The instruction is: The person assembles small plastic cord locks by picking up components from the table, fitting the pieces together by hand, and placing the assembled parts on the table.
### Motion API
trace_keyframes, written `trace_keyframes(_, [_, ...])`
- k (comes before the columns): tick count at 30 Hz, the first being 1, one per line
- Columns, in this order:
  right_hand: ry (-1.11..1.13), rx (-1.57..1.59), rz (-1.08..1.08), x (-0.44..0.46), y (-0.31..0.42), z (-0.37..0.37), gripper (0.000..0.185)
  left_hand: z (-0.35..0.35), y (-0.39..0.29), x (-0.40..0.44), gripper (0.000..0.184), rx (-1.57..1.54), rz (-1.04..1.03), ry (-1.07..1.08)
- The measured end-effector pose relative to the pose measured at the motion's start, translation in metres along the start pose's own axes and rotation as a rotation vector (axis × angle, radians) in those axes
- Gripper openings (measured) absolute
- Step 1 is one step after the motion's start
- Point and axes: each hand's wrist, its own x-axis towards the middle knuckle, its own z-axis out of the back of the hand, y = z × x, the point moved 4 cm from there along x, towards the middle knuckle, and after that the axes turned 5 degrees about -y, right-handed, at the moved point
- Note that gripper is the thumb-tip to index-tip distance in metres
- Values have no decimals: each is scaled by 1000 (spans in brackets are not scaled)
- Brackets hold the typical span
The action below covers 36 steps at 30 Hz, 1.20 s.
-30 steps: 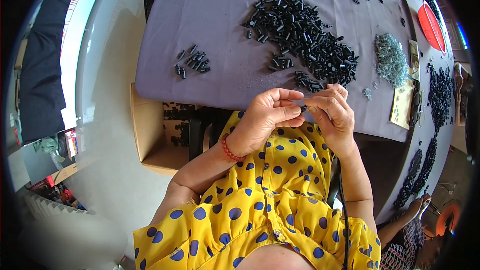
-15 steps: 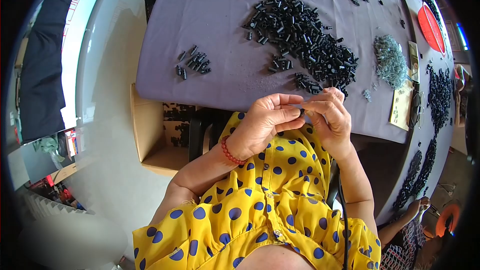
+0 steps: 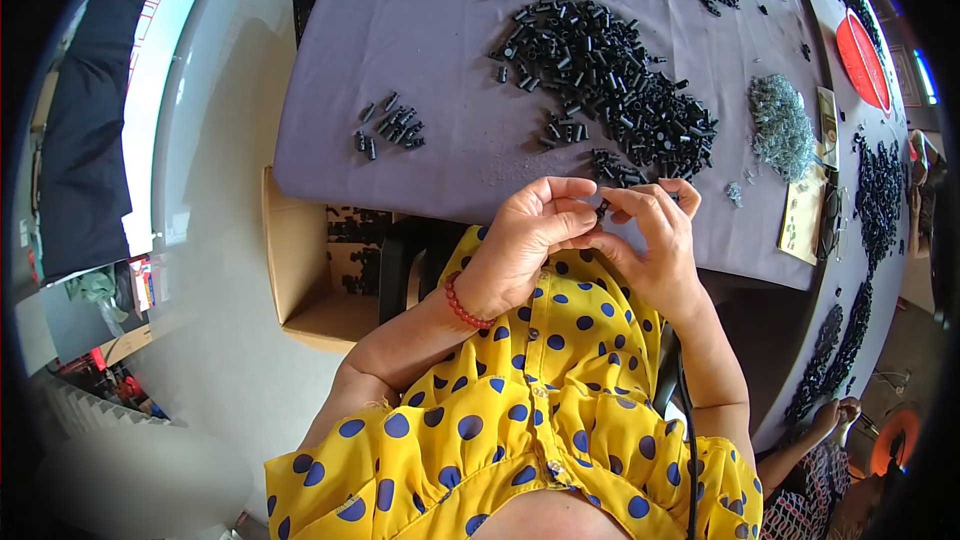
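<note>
Black piece (image 3: 602, 209) pinched in the fingertips of left hand (image 3: 535, 227) and right hand (image 3: 657, 238), cylinder heap (image 3: 632, 90) just beyond them

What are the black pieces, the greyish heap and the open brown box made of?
The black pieces look like plastic, possibly coated metal: smooth, with shiny highlights. The greyish heap may be clear plastic or metal; it glints, but its bits are too small to tell. The open brown box looks like cardboard: matte tan, with thin flat walls.

Left hand (image 3: 540, 228) pinches, thumb against finger. Right hand (image 3: 655, 240) curls opposite, fingertips close. Forearms converge from near side.
</note>
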Motion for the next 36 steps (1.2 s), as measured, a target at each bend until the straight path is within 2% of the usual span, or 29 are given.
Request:
trace_keyframes(6, [-72, -139, 120, -1, 3, -5, 40, -2, -1, 2, 28, 21, 7, 16])
trace_keyframes(11, [-83, -95, 128, -3, 0, -7, 41, -11, -9, -1, 28, 67, 89, 63])
trace_keyframes(20, [-47, -184, 148, 2, 7, -6, 43, -1, -8, 3, 30, 137, 47, 102])
trace_keyframes(23, [-9, -210, 176, 0, 7, -6, 44, 7, -2, 9, 32, -8, 187, 137])
trace_keyframes(26, [-33, -190, 212, -2, 8, -7, 45, 8, 0, 9, 36, -57, 242, 199])
trace_keyframes(36, [-107, -189, 292, -7, 13, -10, 46, 9, 9, 11, 32, -132, 256, 255])
